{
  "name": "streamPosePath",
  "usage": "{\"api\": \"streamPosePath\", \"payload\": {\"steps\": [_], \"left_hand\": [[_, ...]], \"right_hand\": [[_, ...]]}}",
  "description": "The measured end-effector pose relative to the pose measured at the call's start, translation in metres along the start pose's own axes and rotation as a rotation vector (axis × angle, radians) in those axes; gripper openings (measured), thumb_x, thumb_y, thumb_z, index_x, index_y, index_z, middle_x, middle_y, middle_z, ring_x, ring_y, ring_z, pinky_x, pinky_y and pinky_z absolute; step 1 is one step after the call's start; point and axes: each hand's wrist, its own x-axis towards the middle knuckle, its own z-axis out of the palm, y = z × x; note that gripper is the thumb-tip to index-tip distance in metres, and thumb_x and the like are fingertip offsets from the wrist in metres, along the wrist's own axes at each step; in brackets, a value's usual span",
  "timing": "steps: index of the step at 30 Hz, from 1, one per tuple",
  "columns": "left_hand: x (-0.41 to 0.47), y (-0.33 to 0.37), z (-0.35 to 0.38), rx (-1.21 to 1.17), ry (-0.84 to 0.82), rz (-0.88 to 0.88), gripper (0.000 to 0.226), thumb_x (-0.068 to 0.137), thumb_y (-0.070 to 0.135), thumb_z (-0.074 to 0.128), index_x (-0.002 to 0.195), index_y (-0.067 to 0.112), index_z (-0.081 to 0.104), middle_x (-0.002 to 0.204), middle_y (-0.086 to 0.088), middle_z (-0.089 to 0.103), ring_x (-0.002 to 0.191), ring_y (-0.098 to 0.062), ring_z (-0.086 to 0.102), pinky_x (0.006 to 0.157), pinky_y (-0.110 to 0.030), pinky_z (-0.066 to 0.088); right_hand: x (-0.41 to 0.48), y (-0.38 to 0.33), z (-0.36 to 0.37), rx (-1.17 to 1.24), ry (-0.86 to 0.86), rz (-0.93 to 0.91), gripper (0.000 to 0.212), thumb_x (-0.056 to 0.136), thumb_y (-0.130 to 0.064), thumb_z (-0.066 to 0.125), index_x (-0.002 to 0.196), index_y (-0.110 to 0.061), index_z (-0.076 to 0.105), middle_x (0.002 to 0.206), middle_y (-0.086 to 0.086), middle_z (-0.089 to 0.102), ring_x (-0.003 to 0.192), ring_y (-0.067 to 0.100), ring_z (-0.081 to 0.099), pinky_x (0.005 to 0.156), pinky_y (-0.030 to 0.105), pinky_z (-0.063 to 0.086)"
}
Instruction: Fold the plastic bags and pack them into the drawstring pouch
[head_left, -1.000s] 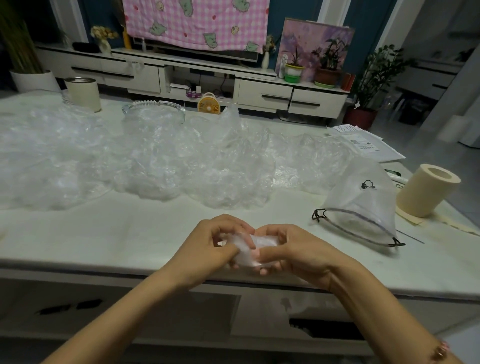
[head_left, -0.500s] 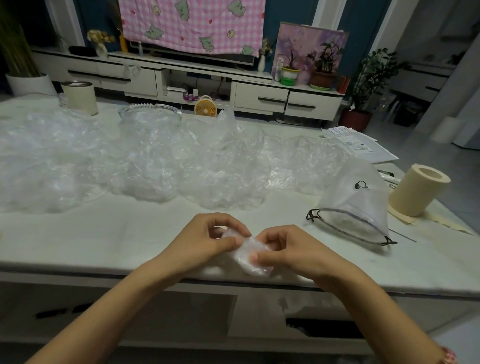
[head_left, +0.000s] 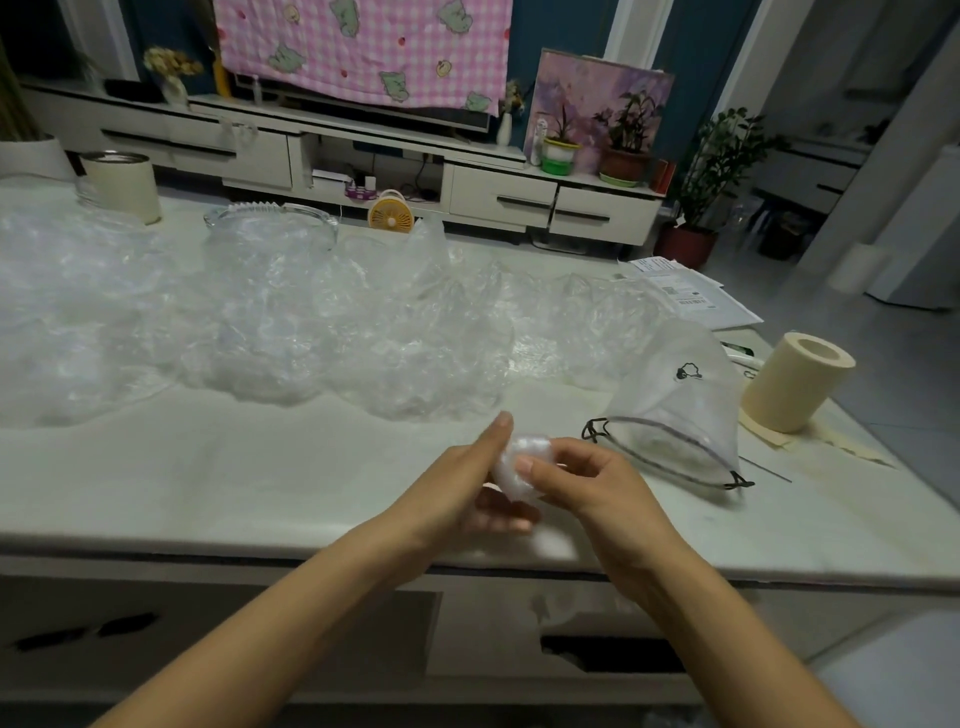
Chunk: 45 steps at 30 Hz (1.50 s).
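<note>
A small folded clear plastic bag is held between both hands just above the table's near edge. My right hand pinches it from the right with thumb and curled fingers. My left hand lies against its left side, fingers fairly straight, lower fingers under the bundle. The translucent drawstring pouch with a dark cord rim lies on its side to the right, its mouth facing me. A long heap of crumpled clear plastic bags covers the middle and left of the table.
The pale table has a cream paper roll at the right edge, papers behind it, a cream tin and a glass dish at the back. A TV cabinet stands beyond.
The hands have shifted right with the folded bag, nearer the pouch. My left hand has uncurled, its fingers now straighter against the bundle, while the right keeps its pinch.
</note>
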Motion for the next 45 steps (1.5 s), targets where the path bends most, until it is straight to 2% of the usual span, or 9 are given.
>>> {"api": "streamPosePath", "payload": {"steps": [6, 14, 18, 22, 27, 33, 37, 40, 45], "left_hand": [[0.018, -0.011, 0.013, 0.125, -0.073, 0.077, 0.017, 0.097, 0.013, 0.047, 0.089, 0.005, 0.06, 0.076, -0.01, 0.064, 0.058, -0.01, 0.062, 0.057, -0.017, 0.051], [0.053, -0.015, 0.051, 0.274, -0.15, 0.135, 0.022, 0.096, 0.005, 0.045, 0.077, 0.01, 0.054, 0.066, -0.003, 0.056, 0.045, -0.003, 0.054, 0.046, -0.014, 0.045], [0.073, -0.018, 0.062, 0.557, -0.03, 0.301, 0.009, 0.086, 0.008, 0.057, 0.093, 0.012, 0.059, 0.085, 0.001, 0.059, 0.066, -0.01, 0.056, 0.062, -0.02, 0.048], [0.098, -0.024, 0.063, 0.835, 0.192, 0.641, 0.042, 0.083, 0.011, 0.052, 0.124, 0.013, 0.051, 0.119, -0.003, 0.046, 0.102, -0.014, 0.046, 0.083, -0.013, 0.034], [0.136, -0.031, 0.066, 1.267, 0.239, 0.575, 0.041, 0.099, 0.028, 0.04, 0.139, 0.02, 0.04, 0.139, -0.004, 0.04, 0.124, -0.024, 0.037, 0.097, -0.031, 0.028], [0.14, -0.032, 0.069, 0.994, 0.214, 0.679, 0.03, 0.101, 0.021, 0.035, 0.118, 0.014, 0.059, 0.115, -0.004, 0.059, 0.104, -0.022, 0.053, 0.087, -0.033, 0.04], [0.14, -0.037, 0.068, 0.907, 0.146, 0.724, 0.03, 0.101, 0.022, 0.034, 0.111, 0.012, 0.06, 0.108, -0.007, 0.061, 0.099, -0.023, 0.055, 0.086, -0.036, 0.041], [0.139, -0.04, 0.071, 0.979, 0.14, 0.744, 0.039, 0.096, 0.031, 0.028, 0.106, 0.01, 0.058, 0.104, -0.008, 0.061, 0.096, -0.025, 0.054, 0.082, -0.038, 0.042], [0.139, -0.041, 0.073, 1.18, 0.255, 0.853, 0.015, 0.083, 0.018, 0.05, 0.071, 0.011, 0.055, 0.066, -0.006, 0.058, 0.059, -0.027, 0.053, 0.05, -0.026, 0.036]], "right_hand": [[-0.001, 0.002, -0.02, 0.109, 0.022, 0.051, 0.026, 0.095, -0.015, 0.049, 0.095, 0.001, 0.068, 0.081, 0.011, 0.068, 0.073, 0.016, 0.061, 0.076, 0.028, 0.053], [-0.002, 0.004, -0.054, -0.042, 0.362, -0.013, 0.015, 0.077, 0.006, 0.069, 0.082, 0.0, 0.057, 0.081, 0.023, 0.061, 0.074, 0.029, 0.061, 0.074, 0.038, 0.055], [-0.003, 0.002, -0.076, -0.141, 0.493, -0.07, 0.029, 0.075, 0.006, 0.072, 0.088, -0.011, 0.051, 0.077, 0.016, 0.062, 0.065, 0.02, 0.062, 0.064, 0.031, 0.057], [0.0, 0.005, -0.091, -0.344, 0.536, -0.171, 0.026, 0.074, 0.0, 0.075, 0.083, -0.019, 0.06, 0.074, 0.006, 0.064, 0.072, 0.021, 0.063, 0.074, 0.041, 0.056], [0.013, 0.021, -0.094, -0.681, 0.517, -0.316, 0.022, 0.075, -0.009, 0.076, 0.069, -0.023, 0.061, 0.073, -0.007, 0.059, 0.069, 0.014, 0.055, 0.062, 0.013, 0.04], [0.045, 0.031, -0.108, -1.11, 0.673, -0.571, 0.02, 0.063, -0.001, 0.082, 0.07, -0.01, 0.065, 0.117, 0.015, 0.06, 0.105, 0.036, 0.055, 0.088, 0.033, 0.035], [0.06, 0.034, -0.112, -1.169, 0.618, -0.59, 0.036, 0.058, 0.007, 0.08, 0.072, -0.008, 0.05, 0.077, 0.011, 0.062, 0.063, 0.034, 0.059, 0.054, 0.035, 0.044], [0.071, 0.037, -0.113, -1.237, 0.645, -0.533, 0.043, 0.056, 0.005, 0.082, 0.084, -0.006, 0.051, 0.068, 0.011, 0.057, 0.054, 0.033, 0.055, 0.047, 0.027, 0.031], [0.088, 0.031, -0.105, -1.431, 0.656, -0.121, 0.029, 0.085, 0.0, 0.046, 0.113, -0.007, 0.045, 0.103, 0.012, 0.055, 0.095, 0.034, 0.055, 0.063, 0.034, 0.033]]}}
